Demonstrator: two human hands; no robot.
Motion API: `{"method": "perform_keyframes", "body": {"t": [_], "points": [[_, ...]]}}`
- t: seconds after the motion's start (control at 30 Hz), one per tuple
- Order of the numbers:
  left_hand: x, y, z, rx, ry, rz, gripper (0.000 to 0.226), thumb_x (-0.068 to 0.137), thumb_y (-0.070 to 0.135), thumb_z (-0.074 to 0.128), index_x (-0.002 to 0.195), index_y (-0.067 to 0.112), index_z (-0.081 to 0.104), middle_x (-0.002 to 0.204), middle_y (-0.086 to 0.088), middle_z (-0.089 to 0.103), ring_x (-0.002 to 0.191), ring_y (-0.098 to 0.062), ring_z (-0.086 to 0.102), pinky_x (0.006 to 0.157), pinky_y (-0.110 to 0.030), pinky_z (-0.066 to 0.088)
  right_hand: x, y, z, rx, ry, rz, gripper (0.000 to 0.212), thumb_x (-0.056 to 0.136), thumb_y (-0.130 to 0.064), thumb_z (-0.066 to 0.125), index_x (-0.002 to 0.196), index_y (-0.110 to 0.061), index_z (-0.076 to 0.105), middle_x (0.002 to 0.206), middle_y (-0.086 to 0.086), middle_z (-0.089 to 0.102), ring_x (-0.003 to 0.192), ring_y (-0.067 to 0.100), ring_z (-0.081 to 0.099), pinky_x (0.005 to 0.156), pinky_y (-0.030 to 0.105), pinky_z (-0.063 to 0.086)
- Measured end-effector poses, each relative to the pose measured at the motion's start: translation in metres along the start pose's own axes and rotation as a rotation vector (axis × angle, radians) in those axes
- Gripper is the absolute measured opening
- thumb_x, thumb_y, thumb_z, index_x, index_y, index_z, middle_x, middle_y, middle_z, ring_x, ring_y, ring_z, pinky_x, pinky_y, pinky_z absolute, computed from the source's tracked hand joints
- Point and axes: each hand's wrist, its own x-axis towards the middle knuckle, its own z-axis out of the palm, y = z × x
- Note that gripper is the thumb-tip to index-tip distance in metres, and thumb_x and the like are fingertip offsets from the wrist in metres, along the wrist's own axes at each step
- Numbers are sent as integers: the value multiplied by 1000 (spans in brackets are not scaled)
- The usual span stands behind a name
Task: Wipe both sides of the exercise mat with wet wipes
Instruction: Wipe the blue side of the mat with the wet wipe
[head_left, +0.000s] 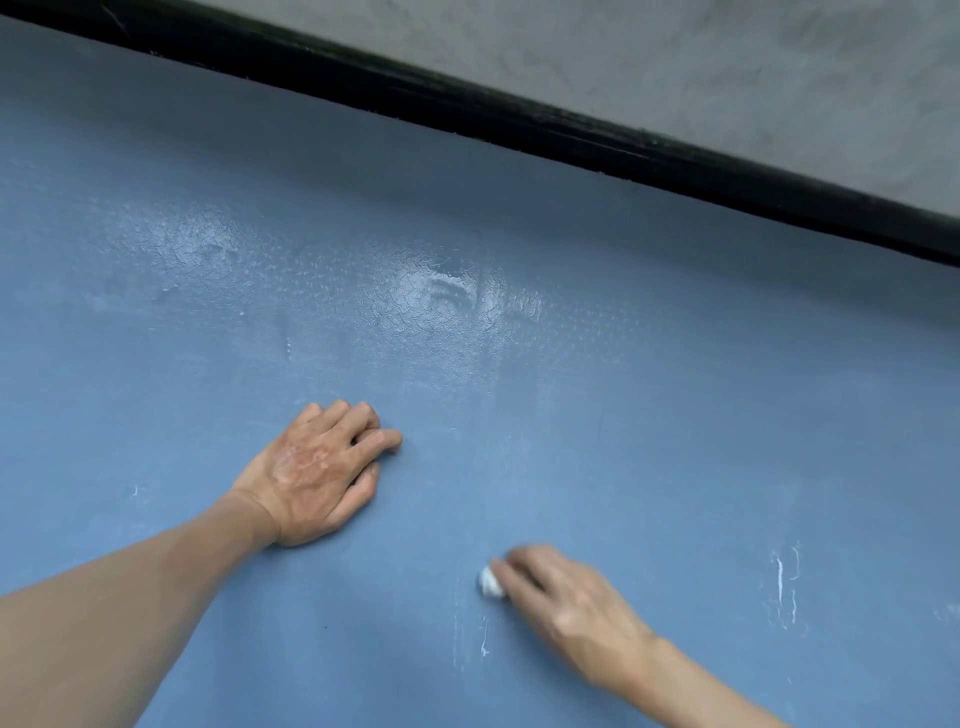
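Head view only. One blue mat, spread flat, textured, filling nearly the whole frame and lying right under both hands. Along its far side, one black strip, slanting from upper left down to the right edge. Beyond that, a grey mottled area.

Two hands, both bare, both on the mat. Left hand near the middle, palm down, fingers bent at the knuckles with tips on the mat, thumb tucked alongside. Grip there holding nothing, merely resting. Bare left forearm reaching in from the lower left corner.

Right hand lower and further right, apart from the left, blurred. Grip closed on one small white wipe, wadded into a ball, pressed to the mat and poking out at the fingertips. Exact lie of those fingers lost in the blur.

On the mat, two shiny wet patches: a brighter one above the hands toward the strip, a fainter one further left. Thin white streaks in three spots: a cluster at far right, a few just below the wipe, one short mark at left
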Motion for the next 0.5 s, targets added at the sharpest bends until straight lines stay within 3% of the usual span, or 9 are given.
{"method": "perform_keyframes", "body": {"t": [0.07, 0.13, 0.23, 0.3, 0.37, 0.5], "points": [[0, 1, 0, -3, 9, 9, 25, 86, 30, 41, 108, 21, 50, 93, -2, 50, 77, -22, 42, 69, -35, 28, 23, 17, -6, -59, 111, 74, 6, 103, -30, 36, 99, -32, 38, 93, -8, 44, 84, 8, 39, 73, 20, 33], [1, 1, 0, -2, 20, 13, 25, 87, 30, 41, 108, 21, 50, 93, -2, 50, 77, -22, 41, 69, -35, 28, 51, 32, -16, -187, 213, 177, 8, 100, -27, 40, 94, -32, 38, 88, -9, 46, 77, 9, 42, 67, 17, 37], [0, 0, 1, -2, 30, 17, 26, 87, 30, 40, 108, 20, 50, 94, -3, 50, 77, -23, 43, 70, -36, 28, 66, 32, -24, -219, 327, 287, 19, 97, -26, 35, 99, -16, 52, 85, -8, 43, 69, 11, 35, 58, 21, 33], [0, 0, 1, -1, 27, 15, 26, 87, 30, 40, 108, 20, 50, 94, -3, 50, 77, -23, 42, 70, -36, 29, 51, 20, -6, -106, 250, 282, 36, 103, -36, 26, 99, -12, 53, 84, -14, 29, 71, 8, 24, 61, 19, 26], [0, 0, 1, -3, 24, 13, 26, 87, 31, 40, 108, 20, 50, 94, -3, 50, 78, -23, 42, 70, -36, 29, 22, -1, 15, -85, 200, 169, 36, 104, -36, 25, 100, -14, 53, 86, -11, 31, 72, 7, 22, 62, 19, 27], [0, 0, 0, 5, 10, 9, 26, 88, 31, 39, 109, 20, 50, 94, -4, 50, 78, -24, 43, 71, -36, 28, -23, -18, 45, -35, 39, 64, 23, 95, -26, 32, 112, -23, 47, 99, -10, 42, 80, 4, 45, 70, 15, 34]]}}
